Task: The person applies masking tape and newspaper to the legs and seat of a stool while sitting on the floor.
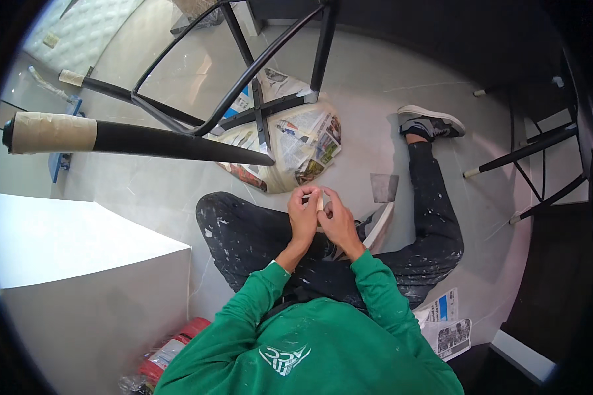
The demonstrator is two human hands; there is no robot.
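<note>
My left hand (303,214) and my right hand (339,222) meet in front of my lap, thumbs and fingertips pinched close together. Between them shows a small cream-coloured piece (320,203), too small to make out fully. Just beyond my hands lies an overturned chair with black metal legs (178,143). Its seat is wrapped in newspaper (313,141) held with pale tape. Cream masking tape (54,133) covers the end of the leg nearest me, and a farther leg end has a similar tape wrap (71,78). Neither hand touches the chair.
A white box-shaped block (92,263) stands at my left, with a red plastic-wrapped pack (178,345) beside it. Dark-legged furniture (527,155) stands at the right. A grey sanding-sheet-like square (384,187) lies by my shoe. Newspaper sheets (451,329) lie near my right hip.
</note>
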